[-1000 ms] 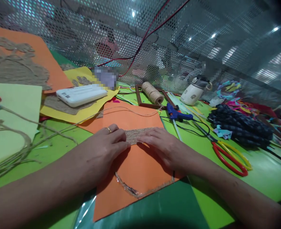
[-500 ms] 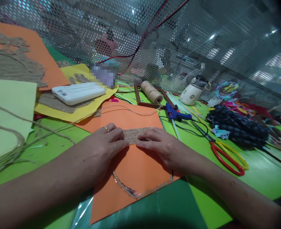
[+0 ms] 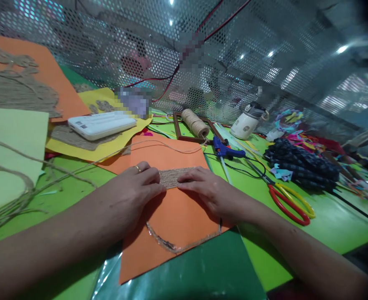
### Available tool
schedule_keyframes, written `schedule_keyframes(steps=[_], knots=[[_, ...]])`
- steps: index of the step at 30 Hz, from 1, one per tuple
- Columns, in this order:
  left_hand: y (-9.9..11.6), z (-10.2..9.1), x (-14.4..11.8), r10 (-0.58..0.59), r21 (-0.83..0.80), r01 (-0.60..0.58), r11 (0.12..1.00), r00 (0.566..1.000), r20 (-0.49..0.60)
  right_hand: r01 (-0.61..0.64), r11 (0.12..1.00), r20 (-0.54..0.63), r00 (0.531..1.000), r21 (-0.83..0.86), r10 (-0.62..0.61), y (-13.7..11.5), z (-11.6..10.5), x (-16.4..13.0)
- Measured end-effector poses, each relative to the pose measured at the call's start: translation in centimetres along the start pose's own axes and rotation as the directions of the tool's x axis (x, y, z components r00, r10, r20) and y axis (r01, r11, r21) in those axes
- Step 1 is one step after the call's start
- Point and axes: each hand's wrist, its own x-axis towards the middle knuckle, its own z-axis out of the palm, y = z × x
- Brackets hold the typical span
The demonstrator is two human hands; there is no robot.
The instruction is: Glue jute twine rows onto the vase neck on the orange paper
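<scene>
Rows of brown jute twine (image 3: 170,178) form a flat band across an orange sheet of paper (image 3: 184,210). At the band's left end, my left hand (image 3: 141,185) is closed, its curled fingers pressing the twine. My right hand (image 3: 207,189) is closed over the other end, fingertips together on the twine. Below my hands, a curved line of twine with shiny glue (image 3: 161,242) runs along the lower part of the sheet. A loose strand crosses the paper's top toward the twine spool (image 3: 194,123).
Right of the sheet lie a blue glue gun (image 3: 228,149) and scissors with red and yellow handles (image 3: 291,204). A white bottle (image 3: 247,121) stands behind. At left are a white power bank (image 3: 101,124) and orange paper with twine shapes (image 3: 51,58). A perforated metal screen (image 3: 105,46) rises behind.
The view has shifted slightly, so the things on the right sit a little further left. Both hands stay on the twine band, with hardly any movement.
</scene>
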Motion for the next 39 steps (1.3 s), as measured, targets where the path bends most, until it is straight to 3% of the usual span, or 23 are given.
schedule_keyframes(steps=[12, 18, 25, 31, 35, 39], knots=[[-1.1, 1.0, -0.3, 0.039, 0.043, -0.038, 0.998, 0.999, -0.018, 0.013, 0.993, -0.124, 0.992, 0.119, 0.002, 1.2, -0.6, -0.8], [-0.1, 0.0, 0.5, 0.047, 0.034, -0.046, 0.998, 0.999, -0.028, 0.017, 1.000, -0.101, 0.995, 0.020, -0.015, 0.7, -0.5, -0.3], [0.3, -0.5, 0.6, 0.069, 0.050, -0.067, 0.996, 0.997, -0.030, -0.043, 0.996, 0.005, 0.999, -0.081, 0.044, 0.1, -0.5, -0.3], [0.3, -0.7, 0.5, 0.042, 0.043, -0.044, 0.998, 0.998, 0.038, -0.031, 0.999, -0.088, 0.996, 0.038, 0.034, 0.7, -0.5, -0.5], [0.5, -1.1, 0.4, 0.037, 0.046, -0.040, 0.998, 0.998, 0.052, -0.108, 0.978, -0.109, 0.986, 0.180, 0.129, 1.3, -1.1, -0.8], [0.6, -1.2, 0.6, 0.030, 0.035, -0.030, 0.999, 0.999, 0.022, -0.183, 0.959, -0.198, 0.954, 0.216, 0.226, 1.7, -1.9, -0.9]])
